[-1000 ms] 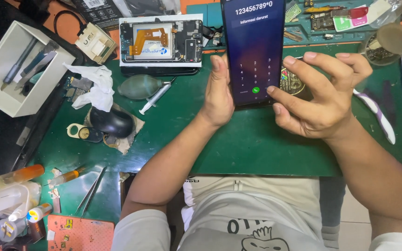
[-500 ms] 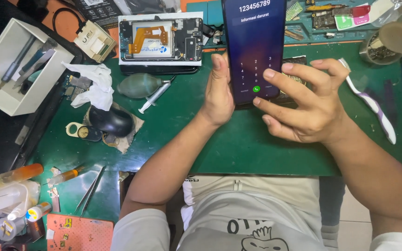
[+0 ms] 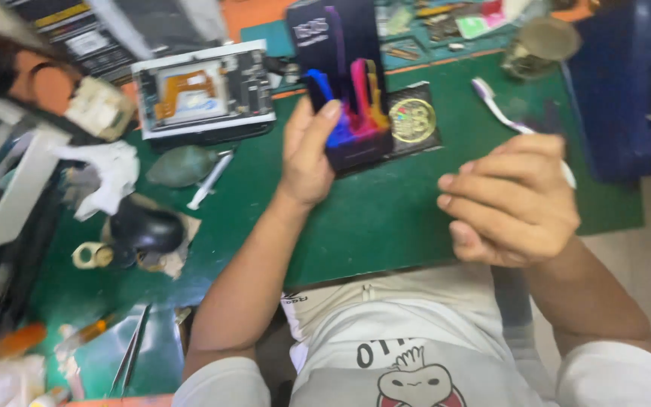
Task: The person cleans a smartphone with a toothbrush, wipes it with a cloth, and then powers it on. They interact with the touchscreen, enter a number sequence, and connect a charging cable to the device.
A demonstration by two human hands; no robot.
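The left hand [image 3: 307, 154] held a smartphone [image 3: 344, 75] upright above the far middle of the green surface [image 3: 371, 218], fingers wrapped around its left edge and lit, colourful screen facing up. The right hand [image 3: 510, 203] hovered to the right, apart from it, fingers loosely curled and empty. An opened device [image 3: 201, 94] lay far left, seemingly unassembled.

Lit phone screen at top centre, other screens and labels around it.
The phone [image 3: 344, 79], held upright in the left hand [image 3: 307, 154], shows a dark screen with blue, pink and orange streaks. Upper left lies an opened device [image 3: 203, 92], orange and grey inside. A black card with gold round emblem [image 3: 411, 120] lies just right of the phone.
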